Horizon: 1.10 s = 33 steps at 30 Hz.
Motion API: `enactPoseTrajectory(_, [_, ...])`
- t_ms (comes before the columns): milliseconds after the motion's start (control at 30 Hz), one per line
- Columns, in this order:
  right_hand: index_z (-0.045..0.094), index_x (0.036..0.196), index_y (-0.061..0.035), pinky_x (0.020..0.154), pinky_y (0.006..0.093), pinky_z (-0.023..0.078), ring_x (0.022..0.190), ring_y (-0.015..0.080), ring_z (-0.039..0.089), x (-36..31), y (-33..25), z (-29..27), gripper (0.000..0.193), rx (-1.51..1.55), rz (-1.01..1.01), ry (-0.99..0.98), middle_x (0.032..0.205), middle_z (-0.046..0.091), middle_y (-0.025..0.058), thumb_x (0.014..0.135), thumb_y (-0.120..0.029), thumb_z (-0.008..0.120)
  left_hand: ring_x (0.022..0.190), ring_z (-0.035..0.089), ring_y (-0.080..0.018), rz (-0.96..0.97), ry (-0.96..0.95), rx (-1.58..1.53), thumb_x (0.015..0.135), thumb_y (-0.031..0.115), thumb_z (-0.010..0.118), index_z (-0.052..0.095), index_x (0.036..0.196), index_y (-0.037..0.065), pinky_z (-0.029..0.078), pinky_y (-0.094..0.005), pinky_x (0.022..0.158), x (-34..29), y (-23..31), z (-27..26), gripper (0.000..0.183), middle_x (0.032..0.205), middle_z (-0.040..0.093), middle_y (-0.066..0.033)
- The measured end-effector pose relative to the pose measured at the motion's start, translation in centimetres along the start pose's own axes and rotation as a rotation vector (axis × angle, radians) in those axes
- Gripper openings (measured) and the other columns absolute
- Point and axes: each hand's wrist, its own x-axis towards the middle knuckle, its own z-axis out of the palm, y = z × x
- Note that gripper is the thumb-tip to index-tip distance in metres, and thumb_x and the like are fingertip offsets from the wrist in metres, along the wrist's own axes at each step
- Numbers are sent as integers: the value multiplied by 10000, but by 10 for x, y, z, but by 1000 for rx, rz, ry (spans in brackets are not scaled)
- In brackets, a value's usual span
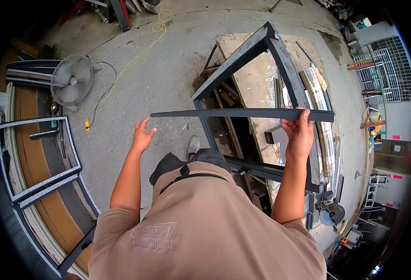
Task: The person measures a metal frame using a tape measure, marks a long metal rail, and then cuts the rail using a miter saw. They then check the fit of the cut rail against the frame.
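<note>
A long dark grey metal strip (243, 113) lies level across the view in front of me. Close to its right end, my right hand (299, 135) is closed on it, thumb and fingers pinching the bar. By the strip's thin left end is my left hand (143, 136), thumb and fingers apart; a small gap seems to separate its fingertips from the metal. Behind the strip a dark grey rectangular frame (282, 63), partly covered in printed protective film, rests tilted over a workbench (247, 60). The strip passes in front of both sides of this frame.
Long film-wrapped profiles (318, 116) lie on the bench's right side. A power saw (332, 214) stands at its near right corner. To the left are a floor fan (72, 80), a yellow cable (117, 79) on the concrete, and a leaning window frame (80, 165).
</note>
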Motion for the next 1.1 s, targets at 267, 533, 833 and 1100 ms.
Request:
enactPoseTrajectory(267, [614,1215,-17,800,271,572,857,96,651,73,89,47,358,-252,-168,-189,1141,737,86,1079,-348,618,849,673,-200,-752,-180,-238,961,181,718,644,1324,-3,547,-367,766,-136,-182,22,413,1029,741,-116])
enactPoseTrajectory(533, [619,1242,13,831,288,577,934,121,648,122,143,84,330,-331,-142,-217,1132,696,79,1080,-274,626,847,698,-179,-830,-399,-177,984,227,682,719,1222,30,532,-333,700,-137,-147,-6,311,952,758,-92])
enactPoseTrajectory(833, [636,1196,15,740,253,494,793,91,567,151,163,131,255,-323,-108,-224,947,640,22,1076,-210,634,1099,660,-177,-582,-44,-577,1081,290,571,576,1416,93,506,-345,993,51,-61,-89,388,1193,691,-60])
enactPoseTrajectory(1100, [627,1264,17,834,265,563,875,97,613,170,173,135,333,-368,-83,-306,1076,671,52,1094,-267,600,1049,663,-160,-714,-205,-445,1066,267,575,573,1417,110,517,-342,915,24,-98,-76,385,1180,701,-53])
